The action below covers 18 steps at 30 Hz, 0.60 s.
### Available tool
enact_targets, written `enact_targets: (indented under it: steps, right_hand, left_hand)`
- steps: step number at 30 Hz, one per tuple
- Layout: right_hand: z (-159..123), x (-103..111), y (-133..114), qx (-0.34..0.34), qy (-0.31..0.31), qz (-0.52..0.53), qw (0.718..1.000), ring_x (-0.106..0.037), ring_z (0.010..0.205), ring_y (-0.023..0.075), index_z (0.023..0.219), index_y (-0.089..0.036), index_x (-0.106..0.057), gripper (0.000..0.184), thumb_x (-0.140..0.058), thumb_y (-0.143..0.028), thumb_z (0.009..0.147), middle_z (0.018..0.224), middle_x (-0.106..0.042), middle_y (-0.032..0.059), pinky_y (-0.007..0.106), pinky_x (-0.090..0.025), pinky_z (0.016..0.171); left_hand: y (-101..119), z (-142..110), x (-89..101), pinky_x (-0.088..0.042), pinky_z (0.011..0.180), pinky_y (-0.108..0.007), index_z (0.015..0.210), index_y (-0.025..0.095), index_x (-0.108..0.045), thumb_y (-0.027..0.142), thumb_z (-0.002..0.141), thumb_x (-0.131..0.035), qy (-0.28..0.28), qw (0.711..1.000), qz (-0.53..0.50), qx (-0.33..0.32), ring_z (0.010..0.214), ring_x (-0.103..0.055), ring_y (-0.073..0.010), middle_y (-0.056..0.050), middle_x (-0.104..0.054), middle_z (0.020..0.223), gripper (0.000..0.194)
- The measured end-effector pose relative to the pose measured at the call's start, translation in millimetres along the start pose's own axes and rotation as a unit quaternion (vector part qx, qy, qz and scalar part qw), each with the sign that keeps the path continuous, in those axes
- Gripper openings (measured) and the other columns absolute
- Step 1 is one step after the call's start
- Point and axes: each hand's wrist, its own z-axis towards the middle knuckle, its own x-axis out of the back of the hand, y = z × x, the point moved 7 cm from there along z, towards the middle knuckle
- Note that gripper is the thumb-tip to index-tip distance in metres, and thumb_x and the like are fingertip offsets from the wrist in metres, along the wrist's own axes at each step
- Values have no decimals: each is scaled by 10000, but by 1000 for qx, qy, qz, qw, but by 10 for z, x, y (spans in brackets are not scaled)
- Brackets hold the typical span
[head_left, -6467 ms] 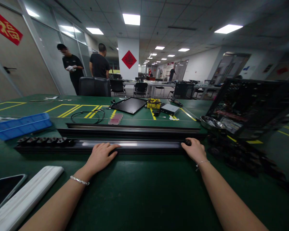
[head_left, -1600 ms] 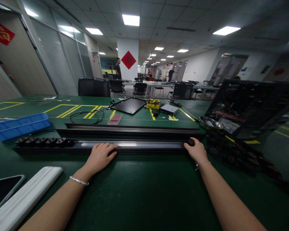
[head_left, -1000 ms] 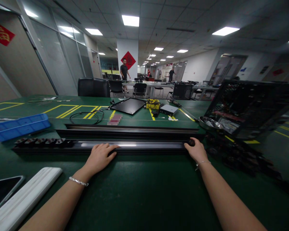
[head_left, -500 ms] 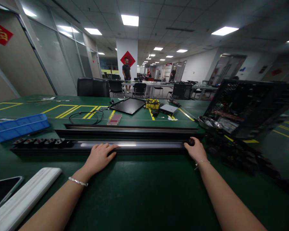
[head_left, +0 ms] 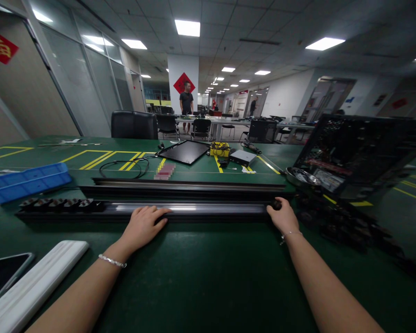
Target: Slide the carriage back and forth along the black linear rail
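Note:
A long black metal channel [head_left: 208, 209] with a shiny inner face lies across the green table in front of me. My left hand [head_left: 144, 225] rests over its near edge, left of the middle, fingers across the top and thumb on the near side. At the channel's right end, my right hand [head_left: 283, 216] pinches a small dark round-looking part [head_left: 275, 204] between thumb and fingers; its exact kind is hard to make out. Several black blocks [head_left: 57, 205] sit in a row at the channel's left end. Just behind lies a second black channel [head_left: 187, 188].
A blue bin [head_left: 27, 182] stands at left; a white bar [head_left: 38, 289] and a phone [head_left: 7, 277] lie nearer. Right are an open black case [head_left: 353, 152], a metal bowl [head_left: 301, 177] and dark parts. Behind lie a black panel [head_left: 184, 151] and a grey box [head_left: 242, 157].
My right hand and the small dark part have shifted very slightly right. The left hand stays put. A person in the background has moved a little to the right.

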Motion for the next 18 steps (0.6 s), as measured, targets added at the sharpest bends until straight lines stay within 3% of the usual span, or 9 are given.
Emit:
enact_targets:
  steps: [18]
  right_hand:
    - [39, -19, 60, -11, 5, 46, 999, -565, 1001, 252, 1169, -196, -509, 547, -558, -436, 680, 1134, -580, 113, 357, -435, 843]
  left_hand:
    - [-20, 1, -18, -330, 848, -369, 1183, 342, -561, 400, 864, -410, 3, 1000, -2, 0, 899, -552, -207, -21, -624, 893, 358]
